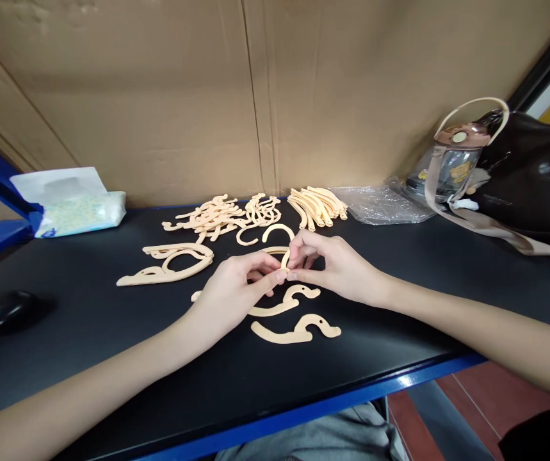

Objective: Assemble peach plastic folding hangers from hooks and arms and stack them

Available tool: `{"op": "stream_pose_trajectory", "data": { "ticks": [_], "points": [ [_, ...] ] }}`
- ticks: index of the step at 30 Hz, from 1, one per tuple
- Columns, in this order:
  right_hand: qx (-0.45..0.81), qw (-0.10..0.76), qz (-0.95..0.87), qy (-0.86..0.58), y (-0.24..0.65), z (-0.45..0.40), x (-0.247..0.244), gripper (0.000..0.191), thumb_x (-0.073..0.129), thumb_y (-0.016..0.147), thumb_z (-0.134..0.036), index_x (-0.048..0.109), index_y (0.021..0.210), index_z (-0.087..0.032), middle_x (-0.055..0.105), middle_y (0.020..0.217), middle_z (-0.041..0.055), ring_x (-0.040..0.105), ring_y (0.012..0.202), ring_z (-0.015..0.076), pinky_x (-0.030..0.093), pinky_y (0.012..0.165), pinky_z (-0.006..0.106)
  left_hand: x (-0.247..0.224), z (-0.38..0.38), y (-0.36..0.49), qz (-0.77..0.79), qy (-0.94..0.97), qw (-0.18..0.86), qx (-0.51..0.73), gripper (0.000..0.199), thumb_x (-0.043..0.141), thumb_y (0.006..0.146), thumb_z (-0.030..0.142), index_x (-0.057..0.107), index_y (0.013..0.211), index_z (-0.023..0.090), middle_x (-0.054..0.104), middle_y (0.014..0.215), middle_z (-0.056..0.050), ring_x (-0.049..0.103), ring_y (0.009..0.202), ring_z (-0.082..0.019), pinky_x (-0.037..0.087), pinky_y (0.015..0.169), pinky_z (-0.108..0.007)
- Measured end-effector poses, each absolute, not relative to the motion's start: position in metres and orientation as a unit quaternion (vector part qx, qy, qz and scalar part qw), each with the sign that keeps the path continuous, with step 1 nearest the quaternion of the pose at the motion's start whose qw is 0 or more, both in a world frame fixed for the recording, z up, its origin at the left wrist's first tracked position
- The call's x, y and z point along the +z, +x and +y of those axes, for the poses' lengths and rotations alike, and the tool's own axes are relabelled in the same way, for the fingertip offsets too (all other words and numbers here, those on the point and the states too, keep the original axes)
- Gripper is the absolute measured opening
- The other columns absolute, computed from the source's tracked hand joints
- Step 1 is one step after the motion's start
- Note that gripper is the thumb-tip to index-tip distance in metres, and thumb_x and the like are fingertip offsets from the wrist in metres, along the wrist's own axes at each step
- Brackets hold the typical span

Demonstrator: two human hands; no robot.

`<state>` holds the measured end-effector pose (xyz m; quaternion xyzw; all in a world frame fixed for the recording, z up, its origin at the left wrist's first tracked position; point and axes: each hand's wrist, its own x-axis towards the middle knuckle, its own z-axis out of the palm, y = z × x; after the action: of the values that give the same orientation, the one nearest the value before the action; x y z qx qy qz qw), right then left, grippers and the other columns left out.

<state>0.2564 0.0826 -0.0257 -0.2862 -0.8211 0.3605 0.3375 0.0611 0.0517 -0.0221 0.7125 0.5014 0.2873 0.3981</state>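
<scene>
Both hands meet over the middle of the black table. My left hand [239, 282] pinches the lower end of a cream curved piece [285, 257], and my right hand [330, 262] grips the same piece from the other side. Just above them lies a cream hook [278, 229]. Below are two loose cream arm pieces with curled, holed ends, one nearer my fingers [275, 310] and one closer to the table's front edge [282, 336]. Left of my left hand rests a joined cream assembly [173, 269]. My fingers partly hide a curved part beneath them.
Behind the hands lie a tangled heap of cream pieces [217, 214], a pile of curved strips [317, 206] and a clear plastic bag [383, 203]. A tissue pack [80, 211] and a black mouse [0, 310] are at left; a bottle [452, 166] and dark bag [538, 179] at right.
</scene>
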Motion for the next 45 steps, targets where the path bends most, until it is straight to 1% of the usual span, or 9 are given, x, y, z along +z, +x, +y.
{"op": "stream_pose_trajectory", "data": {
  "ticks": [8,14,17,23,29,36,40,43,45],
  "points": [
    [0.146,0.340,-0.845,-0.387,0.277,0.105,-0.015,0.010,0.058,0.088,-0.028,0.059,0.093,-0.020,0.067,0.084,-0.0004,0.062,0.077,0.0138,0.046,0.071,0.026,-0.014,0.064,0.052,0.523,0.606,0.472,0.369,0.031,0.069,0.076,0.045,0.059,0.088,0.018,0.067,0.089,-0.002,0.066,0.070,-0.015,0.054,0.057,-0.023],
    [0.068,0.174,-0.878,-0.441,0.290,0.119,-0.014,0.026,0.065,0.083,-0.045,0.071,0.090,-0.020,0.068,0.091,0.0039,0.061,0.083,0.0195,0.043,0.069,0.030,-0.011,0.068,0.049,0.514,0.567,0.440,0.470,0.028,0.068,0.078,0.039,0.061,0.096,0.019,0.065,0.091,-0.002,0.063,0.069,-0.012,0.057,0.057,-0.023],
    [0.059,0.152,-0.884,-0.437,0.290,0.118,-0.017,0.033,0.064,0.082,-0.050,0.072,0.094,-0.019,0.067,0.096,0.0050,0.060,0.084,0.0204,0.044,0.071,0.031,-0.012,0.069,0.048,0.495,0.557,0.425,0.514,0.028,0.069,0.078,0.037,0.062,0.099,0.020,0.063,0.087,0.000,0.061,0.068,-0.011,0.057,0.058,-0.022],
    [0.078,0.171,-0.923,-0.335,0.282,0.115,-0.021,0.034,0.056,0.091,-0.032,0.061,0.122,-0.018,0.061,0.109,0.0083,0.057,0.102,0.0220,0.045,0.088,0.034,-0.013,0.076,0.043,0.504,0.518,0.443,0.529,0.026,0.069,0.079,0.032,0.063,0.100,0.018,0.064,0.091,-0.002,0.063,0.074,-0.012,0.059,0.062,-0.022],
    [0.083,0.145,-0.931,-0.325,0.280,0.114,-0.019,0.026,0.046,0.089,-0.011,0.063,0.108,-0.016,0.062,0.097,0.0071,0.058,0.086,0.0176,0.045,0.076,0.029,-0.013,0.085,0.039,0.541,0.523,0.479,0.452,0.024,0.070,0.078,0.031,0.064,0.097,0.018,0.066,0.096,-0.005,0.066,0.079,-0.016,0.060,0.063,-0.025],
    [0.107,0.128,-0.925,-0.342,0.286,0.113,-0.023,0.034,0.031,0.089,-0.002,0.056,0.105,-0.017,0.062,0.102,0.0072,0.058,0.092,0.0188,0.042,0.080,0.030,-0.017,0.089,0.035,0.557,0.541,0.504,0.379,0.026,0.072,0.075,0.034,0.067,0.095,0.018,0.069,0.094,-0.006,0.066,0.086,-0.018,0.058,0.069,-0.027],
    [0.110,0.125,-0.910,-0.379,0.282,0.111,-0.024,0.025,0.032,0.099,-0.023,0.056,0.105,-0.020,0.064,0.089,0.0054,0.060,0.079,0.0186,0.040,0.069,0.028,-0.016,0.089,0.036,0.557,0.564,0.490,0.362,0.023,0.070,0.075,0.035,0.068,0.090,0.018,0.069,0.093,-0.006,0.066,0.087,-0.019,0.059,0.070,-0.028],
    [0.101,0.097,-0.906,-0.399,0.278,0.108,-0.022,0.033,0.044,0.096,-0.048,0.055,0.109,-0.020,0.064,0.076,0.0024,0.059,0.069,0.0190,0.037,0.063,0.027,-0.016,0.089,0.036,0.555,0.578,0.478,0.360,0.023,0.070,0.074,0.036,0.069,0.088,0.017,0.069,0.093,-0.005,0.066,0.086,-0.019,0.059,0.070,-0.028],
    [0.087,0.083,-0.910,-0.397,0.276,0.105,-0.021,0.035,0.049,0.093,-0.049,0.053,0.116,-0.022,0.064,0.074,0.0010,0.059,0.065,0.0183,0.036,0.060,0.026,-0.018,0.089,0.036,0.553,0.582,0.476,0.358,0.025,0.070,0.073,0.038,0.069,0.088,0.018,0.069,0.093,-0.005,0.066,0.085,-0.019,0.058,0.070,-0.028]
  ]
}}
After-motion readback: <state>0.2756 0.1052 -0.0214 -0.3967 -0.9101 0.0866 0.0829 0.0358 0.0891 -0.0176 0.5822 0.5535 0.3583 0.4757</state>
